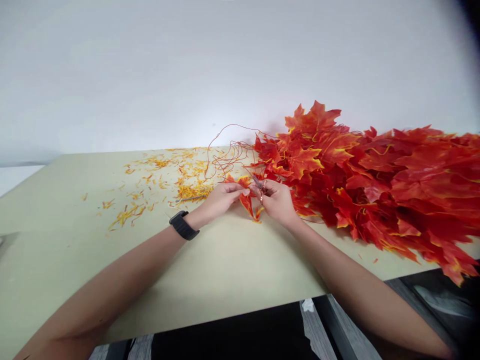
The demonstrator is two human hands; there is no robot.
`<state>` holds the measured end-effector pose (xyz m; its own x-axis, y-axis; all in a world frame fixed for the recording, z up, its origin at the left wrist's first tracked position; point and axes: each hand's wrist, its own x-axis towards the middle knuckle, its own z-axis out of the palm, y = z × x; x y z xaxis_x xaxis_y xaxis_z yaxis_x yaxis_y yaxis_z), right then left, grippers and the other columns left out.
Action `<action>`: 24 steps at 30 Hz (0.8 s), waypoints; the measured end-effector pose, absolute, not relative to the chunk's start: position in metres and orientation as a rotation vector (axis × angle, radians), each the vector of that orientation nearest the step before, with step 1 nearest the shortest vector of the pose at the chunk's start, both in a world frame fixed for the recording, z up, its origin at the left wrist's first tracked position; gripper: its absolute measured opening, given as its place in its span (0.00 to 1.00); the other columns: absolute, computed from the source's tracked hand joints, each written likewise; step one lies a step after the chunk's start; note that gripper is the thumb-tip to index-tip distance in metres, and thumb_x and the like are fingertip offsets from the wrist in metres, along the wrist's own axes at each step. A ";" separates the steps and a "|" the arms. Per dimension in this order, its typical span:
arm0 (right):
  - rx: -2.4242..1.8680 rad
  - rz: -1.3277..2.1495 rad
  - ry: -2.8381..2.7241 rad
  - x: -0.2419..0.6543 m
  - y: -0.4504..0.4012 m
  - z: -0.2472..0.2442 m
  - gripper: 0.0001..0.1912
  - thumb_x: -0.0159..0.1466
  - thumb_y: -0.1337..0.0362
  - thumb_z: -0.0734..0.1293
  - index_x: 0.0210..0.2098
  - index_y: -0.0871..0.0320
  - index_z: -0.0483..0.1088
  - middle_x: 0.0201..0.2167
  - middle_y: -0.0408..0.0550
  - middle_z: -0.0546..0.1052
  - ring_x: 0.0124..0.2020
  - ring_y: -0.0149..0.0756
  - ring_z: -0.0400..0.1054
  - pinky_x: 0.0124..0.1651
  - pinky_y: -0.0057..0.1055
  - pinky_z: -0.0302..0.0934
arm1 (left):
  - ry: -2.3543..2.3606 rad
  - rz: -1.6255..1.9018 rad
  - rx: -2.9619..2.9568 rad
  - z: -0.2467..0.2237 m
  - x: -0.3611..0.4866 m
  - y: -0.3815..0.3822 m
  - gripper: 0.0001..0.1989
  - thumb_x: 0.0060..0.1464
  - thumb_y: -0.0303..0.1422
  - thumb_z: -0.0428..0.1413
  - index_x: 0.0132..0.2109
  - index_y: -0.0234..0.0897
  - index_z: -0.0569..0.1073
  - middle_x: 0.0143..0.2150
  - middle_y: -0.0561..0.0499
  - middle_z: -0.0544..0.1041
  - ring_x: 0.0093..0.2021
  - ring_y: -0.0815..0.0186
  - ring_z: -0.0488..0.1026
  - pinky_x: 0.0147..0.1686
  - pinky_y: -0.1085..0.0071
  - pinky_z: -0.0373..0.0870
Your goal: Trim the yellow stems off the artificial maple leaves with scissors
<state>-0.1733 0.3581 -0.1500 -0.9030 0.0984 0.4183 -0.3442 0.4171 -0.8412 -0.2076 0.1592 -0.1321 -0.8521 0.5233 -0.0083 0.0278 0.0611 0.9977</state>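
Bare arms (138, 280): nearest in the head view; come in from the bottom edge, left one well left of the leaf heap, right one passing just in front of it. Black clothing (228, 335) low between them, at the desk's near edge.
Wristband (183, 225): black, on the left wrist.
Leaf heap (405, 185): landmark. Red-orange, pointed lobes, many yellow rims; thickly piled, a few tips hanging past the near edge of the desk (180, 290).
Left hand (224, 197): left of the heap, thumb and fingers closed in a pinch on a small leaf (246, 204).
Small leaf: just left of the heap, between the two hands; red-orange, yellow-edged, lobes hanging below the fingertips.
Right hand (278, 200): at the heap's left side, fingers wrapped round small scissors (258, 182). Blades point away from the wearer, at the leaf; cannot tell how far apart they stand. Handles copper-coloured.
Cords (230, 157): thin, reddish, looped loosely off the heap's left end.
Clippings (193, 190): yellow and orange slivers, left of the heap, densest beyond the left hand, thinning farther left.
Slim grey tool (190, 198): left of the heap, by the clippings, near the left wrist.
Wall (187, 75): pale, behind the heap.
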 end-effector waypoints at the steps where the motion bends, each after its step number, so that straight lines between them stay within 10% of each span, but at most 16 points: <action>1: 0.223 1.472 -2.257 -0.174 0.358 -0.152 0.13 0.61 0.54 0.74 0.34 0.58 0.84 0.34 0.50 0.83 0.34 0.38 0.73 0.38 0.33 0.65 | 1.954 1.855 0.539 -0.132 -0.207 0.160 0.16 0.56 0.43 0.67 0.43 0.34 0.86 0.44 0.47 0.86 0.40 0.67 0.77 0.46 0.70 0.71; 12: 0.277 1.550 -2.219 -0.172 0.352 -0.156 0.11 0.64 0.57 0.73 0.36 0.59 0.83 0.35 0.50 0.82 0.35 0.37 0.73 0.40 0.34 0.66 | 1.897 1.926 0.468 -0.142 -0.204 0.166 0.12 0.59 0.34 0.67 0.48 0.34 0.86 0.54 0.42 0.87 0.50 0.61 0.83 0.59 0.63 0.76; 24: 0.097 1.692 -2.316 -0.173 0.357 -0.148 0.24 0.62 0.47 0.74 0.44 0.62 0.85 0.36 0.51 0.84 0.35 0.37 0.73 0.41 0.35 0.69 | 2.097 1.991 0.581 -0.155 -0.209 0.170 0.06 0.59 0.27 0.65 0.44 0.32 0.80 0.40 0.47 0.85 0.39 0.69 0.81 0.45 0.71 0.76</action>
<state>-0.1735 0.3574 -0.1477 -0.9611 0.1048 0.2557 -0.2117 0.3152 -0.9251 -0.2091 0.1704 -0.1546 -0.9048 0.4063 0.1275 0.1483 0.0200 0.9887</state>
